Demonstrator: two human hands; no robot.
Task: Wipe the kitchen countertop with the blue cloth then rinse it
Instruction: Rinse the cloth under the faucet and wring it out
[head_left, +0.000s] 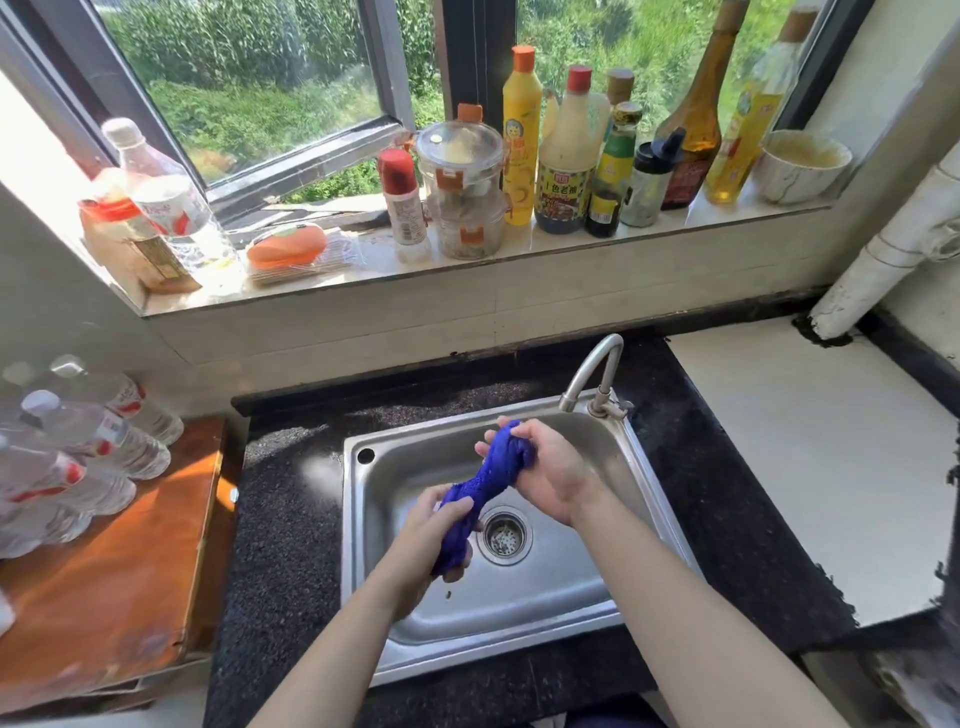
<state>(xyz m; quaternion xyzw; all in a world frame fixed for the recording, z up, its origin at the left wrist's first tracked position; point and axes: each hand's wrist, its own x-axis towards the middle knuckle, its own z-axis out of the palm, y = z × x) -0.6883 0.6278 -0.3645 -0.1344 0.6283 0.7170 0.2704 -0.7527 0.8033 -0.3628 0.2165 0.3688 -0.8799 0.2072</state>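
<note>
The blue cloth (483, 486) is twisted into a thick rope over the steel sink (530, 597). My left hand (431, 535) grips its lower end near the drain (504, 535). My right hand (545, 473) grips its upper end, just below the tap (597, 371). No water stream shows from the tap. The dark speckled countertop (291, 519) surrounds the sink.
A wooden board (119, 561) with several water bottles (88, 441) lies at the left. A white surface (826, 467) and a white pipe (883, 249) stand at the right. The window sill (467, 260) behind the sink holds several bottles, jars and a bowl.
</note>
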